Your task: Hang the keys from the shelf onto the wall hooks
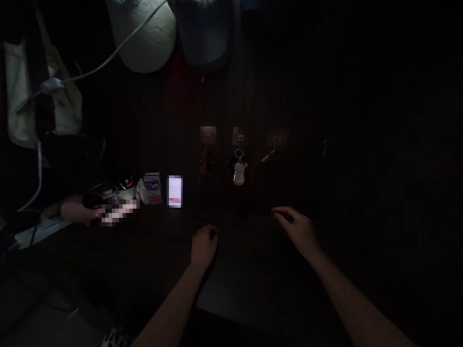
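The scene is very dark. My left hand [204, 246] rests low on the dark surface, its fingers curled in; anything inside them is hidden. Farther right, my right hand [298, 229] pinches thumb and forefinger together around something small and dark that I cannot make out. Beyond the hands, adhesive hooks carry several hanging things: a reddish-brown key holder [206, 161], a white bear-shaped keychain [239, 172] on a ring, and keys with a yellow-green piece [267, 156]. Neither hand touches these. Another hook [328, 147] shows faintly at the right.
A lit phone [175, 191] stands left of the hooks, beside small boxes [153, 189] and a cup of pens [126, 193]. A pink object [77, 208] sits farther left. Two caps [148, 43] and a light bag [65, 106] hang above, with a white cable [104, 62] across them.
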A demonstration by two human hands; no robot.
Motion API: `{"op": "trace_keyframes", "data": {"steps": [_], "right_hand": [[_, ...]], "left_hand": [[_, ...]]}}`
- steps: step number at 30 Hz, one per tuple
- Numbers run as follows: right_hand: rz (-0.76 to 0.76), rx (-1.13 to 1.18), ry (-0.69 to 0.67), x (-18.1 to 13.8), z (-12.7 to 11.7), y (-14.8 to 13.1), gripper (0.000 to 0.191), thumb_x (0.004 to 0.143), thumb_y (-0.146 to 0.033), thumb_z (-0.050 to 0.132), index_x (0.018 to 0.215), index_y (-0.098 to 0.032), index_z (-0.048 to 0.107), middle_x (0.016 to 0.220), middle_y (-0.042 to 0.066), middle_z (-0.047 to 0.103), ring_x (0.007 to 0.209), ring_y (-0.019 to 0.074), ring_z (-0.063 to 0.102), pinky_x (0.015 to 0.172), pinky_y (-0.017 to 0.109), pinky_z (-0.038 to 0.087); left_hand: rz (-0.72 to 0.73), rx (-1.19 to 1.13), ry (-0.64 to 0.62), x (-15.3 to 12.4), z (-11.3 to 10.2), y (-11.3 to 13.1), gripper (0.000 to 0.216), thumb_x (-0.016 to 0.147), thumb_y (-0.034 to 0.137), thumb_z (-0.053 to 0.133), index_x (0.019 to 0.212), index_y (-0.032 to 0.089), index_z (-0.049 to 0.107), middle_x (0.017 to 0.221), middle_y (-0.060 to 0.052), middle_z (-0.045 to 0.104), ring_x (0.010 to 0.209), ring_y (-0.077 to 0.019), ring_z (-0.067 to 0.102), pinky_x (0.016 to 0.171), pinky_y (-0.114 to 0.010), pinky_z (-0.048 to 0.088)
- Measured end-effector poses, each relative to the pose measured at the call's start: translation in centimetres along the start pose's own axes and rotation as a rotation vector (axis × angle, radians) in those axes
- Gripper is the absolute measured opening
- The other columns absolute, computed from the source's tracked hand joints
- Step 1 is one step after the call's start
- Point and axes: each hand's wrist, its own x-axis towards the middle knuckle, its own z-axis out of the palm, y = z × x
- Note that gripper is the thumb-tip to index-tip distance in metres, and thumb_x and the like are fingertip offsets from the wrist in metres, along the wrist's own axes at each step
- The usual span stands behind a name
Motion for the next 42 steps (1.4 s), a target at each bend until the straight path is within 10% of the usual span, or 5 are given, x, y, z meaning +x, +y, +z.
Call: {"op": "trace_keyframes", "data": {"steps": [27, 42], "right_hand": [[-0.075, 0.025, 0.353, 16.4, -1.1, -5.6, 0.01, 0.067, -0.021, 0.059, 0.073, -0.017, 0.066, 0.066, 0.001, 0.063, 0.064, 0.0159, 0.059, 0.063, 0.03, 0.047], [0.099, 0.196, 0.362, 17.4, 0.0, -5.1, 0.012, 0.067, -0.02, 0.056, 0.069, -0.013, 0.065, 0.062, 0.001, 0.061, 0.051, 0.0107, 0.054, 0.045, 0.023, 0.046]], "left_hand": [[0.016, 0.015, -0.023, 0.1, 0.0, -0.3, 0.018, 0.08, 0.017, 0.049, 0.093, 0.021, 0.061, 0.098, -0.003, 0.065, 0.093, -0.0185, 0.058, 0.082, -0.03, 0.04], [0.007, 0.035, -0.042, 0.0, -0.3, 0.2, 0.017, 0.08, 0.017, 0.049, 0.093, 0.021, 0.061, 0.099, -0.003, 0.065, 0.094, -0.0192, 0.058, 0.081, -0.031, 0.04]]}}
